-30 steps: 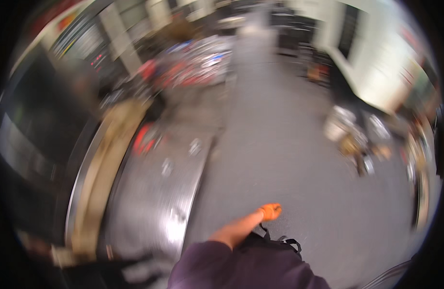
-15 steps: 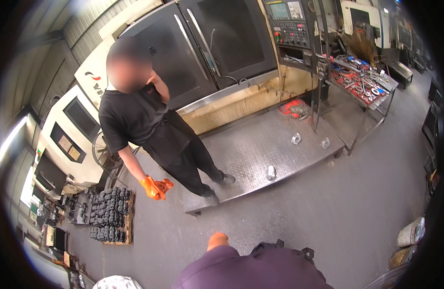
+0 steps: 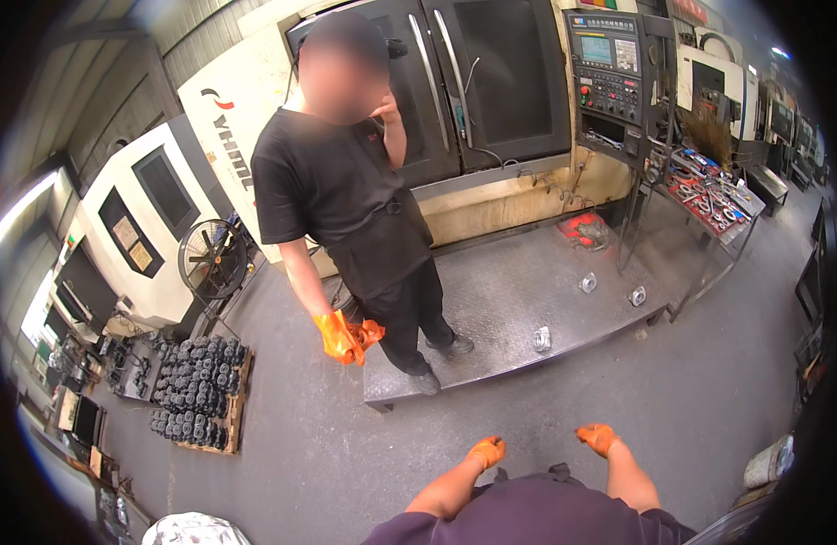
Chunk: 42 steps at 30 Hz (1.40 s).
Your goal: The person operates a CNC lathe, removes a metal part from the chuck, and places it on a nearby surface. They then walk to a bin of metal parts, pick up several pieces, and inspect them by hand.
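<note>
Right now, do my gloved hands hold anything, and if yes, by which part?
No held thing shows in the left hand or the right hand; both look curled, so something small could be hidden.

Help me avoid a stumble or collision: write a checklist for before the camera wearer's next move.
1. Wearer gloved: ok, orange gloves on left hand and right hand.
2. Both hands empty: cannot tell, the left is curled.
3. Platform clear of metal parts: not ok, three lie on it.
4. Co-worker off the platform: not ok, standing on it.
5. Machine doors shut: ok, they look closed.
</note>
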Each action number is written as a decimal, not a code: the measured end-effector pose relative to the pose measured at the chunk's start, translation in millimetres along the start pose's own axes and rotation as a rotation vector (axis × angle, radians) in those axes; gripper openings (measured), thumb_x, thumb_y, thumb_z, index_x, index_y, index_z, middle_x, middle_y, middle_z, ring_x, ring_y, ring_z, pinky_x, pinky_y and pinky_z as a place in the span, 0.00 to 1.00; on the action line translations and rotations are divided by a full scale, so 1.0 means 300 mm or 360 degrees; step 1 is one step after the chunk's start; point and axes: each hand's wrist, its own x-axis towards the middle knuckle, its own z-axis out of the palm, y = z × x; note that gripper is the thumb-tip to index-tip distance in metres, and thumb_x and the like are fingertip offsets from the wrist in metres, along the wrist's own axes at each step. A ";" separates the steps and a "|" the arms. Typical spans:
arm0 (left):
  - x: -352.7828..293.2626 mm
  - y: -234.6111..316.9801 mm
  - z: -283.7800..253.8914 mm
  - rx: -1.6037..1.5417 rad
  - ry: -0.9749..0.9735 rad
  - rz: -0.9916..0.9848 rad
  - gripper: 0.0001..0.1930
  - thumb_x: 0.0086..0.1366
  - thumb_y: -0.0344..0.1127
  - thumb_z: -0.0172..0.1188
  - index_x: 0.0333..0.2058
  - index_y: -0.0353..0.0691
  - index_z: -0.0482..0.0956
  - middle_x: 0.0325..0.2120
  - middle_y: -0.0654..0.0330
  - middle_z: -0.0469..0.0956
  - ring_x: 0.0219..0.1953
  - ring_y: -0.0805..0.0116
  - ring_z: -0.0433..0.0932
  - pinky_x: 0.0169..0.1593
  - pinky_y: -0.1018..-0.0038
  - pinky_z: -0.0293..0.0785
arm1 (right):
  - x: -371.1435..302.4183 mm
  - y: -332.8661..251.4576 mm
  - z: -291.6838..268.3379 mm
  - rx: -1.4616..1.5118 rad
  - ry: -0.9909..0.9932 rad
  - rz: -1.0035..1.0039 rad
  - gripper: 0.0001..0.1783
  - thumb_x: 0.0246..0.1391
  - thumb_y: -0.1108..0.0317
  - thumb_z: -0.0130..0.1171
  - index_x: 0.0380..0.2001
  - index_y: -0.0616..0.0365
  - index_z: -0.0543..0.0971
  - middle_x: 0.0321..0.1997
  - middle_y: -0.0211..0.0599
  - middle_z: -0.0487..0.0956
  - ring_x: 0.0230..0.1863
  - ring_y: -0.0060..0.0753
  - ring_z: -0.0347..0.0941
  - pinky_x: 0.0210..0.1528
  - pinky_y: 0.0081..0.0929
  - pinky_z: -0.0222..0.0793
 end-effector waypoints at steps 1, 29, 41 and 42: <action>-0.061 -0.104 0.000 -0.0076 0.0045 -0.0113 0.29 0.66 0.52 0.48 0.56 0.38 0.76 0.55 0.44 0.76 0.60 0.46 0.73 0.63 0.61 0.68 | 0.002 -0.062 0.009 0.0026 0.0012 0.0064 0.27 0.56 0.44 0.52 0.49 0.49 0.82 0.49 0.42 0.83 0.52 0.48 0.78 0.55 0.39 0.72; -0.295 -0.349 0.020 0.0142 0.0167 -0.0441 0.28 0.66 0.51 0.45 0.53 0.38 0.78 0.53 0.41 0.77 0.59 0.45 0.73 0.63 0.60 0.67 | -0.603 0.600 0.193 -0.1309 -0.0027 0.0328 0.20 0.49 0.63 0.63 0.45 0.57 0.81 0.50 0.47 0.83 0.50 0.46 0.80 0.51 0.40 0.76; -0.440 0.193 0.434 0.0610 0.0102 -0.0337 0.30 0.67 0.54 0.47 0.63 0.46 0.70 0.61 0.49 0.72 0.63 0.50 0.71 0.66 0.63 0.66 | -1.247 0.951 0.298 -0.0209 0.0074 0.0829 0.24 0.59 0.56 0.54 0.53 0.59 0.78 0.54 0.46 0.80 0.57 0.49 0.76 0.58 0.42 0.71; -0.496 0.223 0.453 0.0563 0.0060 -0.0549 0.30 0.66 0.55 0.47 0.64 0.48 0.70 0.63 0.51 0.71 0.64 0.49 0.70 0.66 0.59 0.65 | -1.327 0.996 0.317 -0.0423 -0.0043 0.0780 0.23 0.59 0.56 0.54 0.52 0.59 0.78 0.54 0.46 0.80 0.56 0.49 0.76 0.58 0.42 0.72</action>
